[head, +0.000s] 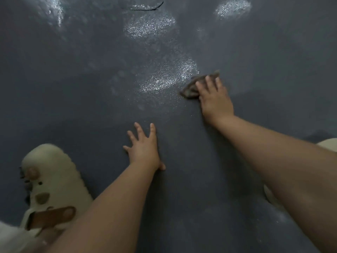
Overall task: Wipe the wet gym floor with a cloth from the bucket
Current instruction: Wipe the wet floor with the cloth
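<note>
The right hand [215, 99] is pressing a small grey cloth [196, 85] flat against the dark floor [73, 79], fingers straight and spread over it rather than curled round it; the cloth is lying at the right edge of a glistening wet patch [167, 77], bunched out to the left of the fingers. The left hand [144, 148] is resting flat on the floor nearer the body, fingers splayed and holding nothing, seemingly propping the person's weight.

The likeliest trouble is the cloth slipping out from under the flat palm, since nothing is pinching it; a fast sweep across the water could leave it behind or fold it smaller. The propping hand is sitting just short of the wet patch; if the weight is shifting forward onto a slick spot, it could slide. The cloth is also looking small against the water, so it may be smearing rather than soaking.

More shiny patches [149, 28] are lying farther ahead, another at the upper right [233, 7] and streaks at the upper left [56, 10]; a thin dark cord or crack [147, 8] is curving near the top edge, too unclear to name. A cream clog [49, 181] with a brown strap is standing at the lower left, well apart from the wiping; the bucket is not showing anywhere.
</note>
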Demonstrator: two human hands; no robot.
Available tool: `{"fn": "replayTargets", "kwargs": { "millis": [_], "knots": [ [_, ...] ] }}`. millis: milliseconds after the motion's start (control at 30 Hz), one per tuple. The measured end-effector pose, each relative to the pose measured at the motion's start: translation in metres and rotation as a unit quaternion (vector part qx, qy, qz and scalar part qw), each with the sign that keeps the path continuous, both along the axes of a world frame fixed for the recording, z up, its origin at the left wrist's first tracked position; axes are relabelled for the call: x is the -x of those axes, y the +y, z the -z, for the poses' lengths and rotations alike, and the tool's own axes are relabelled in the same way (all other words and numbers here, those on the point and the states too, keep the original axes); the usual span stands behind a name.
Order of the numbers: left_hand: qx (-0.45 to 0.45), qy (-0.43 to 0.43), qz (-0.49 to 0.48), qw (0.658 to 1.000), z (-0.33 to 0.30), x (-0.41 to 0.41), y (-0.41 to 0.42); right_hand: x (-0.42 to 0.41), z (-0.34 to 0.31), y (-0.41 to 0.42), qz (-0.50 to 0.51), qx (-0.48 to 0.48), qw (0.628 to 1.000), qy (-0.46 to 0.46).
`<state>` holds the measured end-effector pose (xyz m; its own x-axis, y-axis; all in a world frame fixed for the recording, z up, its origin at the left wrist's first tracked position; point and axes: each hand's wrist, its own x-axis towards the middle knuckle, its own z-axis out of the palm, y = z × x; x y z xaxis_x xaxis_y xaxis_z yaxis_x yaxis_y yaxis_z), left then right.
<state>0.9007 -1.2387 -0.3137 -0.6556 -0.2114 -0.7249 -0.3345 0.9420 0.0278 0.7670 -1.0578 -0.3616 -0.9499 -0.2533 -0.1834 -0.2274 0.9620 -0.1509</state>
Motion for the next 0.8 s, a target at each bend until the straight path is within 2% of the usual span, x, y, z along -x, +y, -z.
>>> {"fn": "replayTargets", "kwargs": {
  "millis": [67,133,200,367,533,700,800],
  "knots": [
    [-0.002,0.000,-0.001,1.000,0.003,-0.001,0.001,0.025,-0.005,-0.014,0.079,0.001,0.997,-0.012],
    [-0.005,0.002,-0.005,1.000,0.004,0.000,0.002,0.039,-0.009,-0.037,0.110,0.004,0.993,-0.034],
    [-0.009,0.003,-0.009,1.000,0.005,0.000,0.002,0.036,-0.008,-0.062,0.072,0.002,0.996,-0.050],
    [-0.022,0.013,-0.044,0.999,0.007,-0.002,0.001,-0.036,-0.004,-0.100,-0.106,0.036,0.992,-0.060],
    [-0.019,0.015,-0.051,0.998,0.006,0.000,0.002,-0.084,-0.002,-0.059,-0.137,0.072,0.987,-0.052],
    [-0.024,0.019,-0.048,0.998,0.003,0.000,0.002,-0.096,0.008,0.020,0.034,0.051,0.998,-0.018],
    [-0.023,0.019,-0.047,0.998,0.003,0.000,0.002,-0.106,0.005,0.046,0.181,0.046,0.982,0.034]
  ]
}}
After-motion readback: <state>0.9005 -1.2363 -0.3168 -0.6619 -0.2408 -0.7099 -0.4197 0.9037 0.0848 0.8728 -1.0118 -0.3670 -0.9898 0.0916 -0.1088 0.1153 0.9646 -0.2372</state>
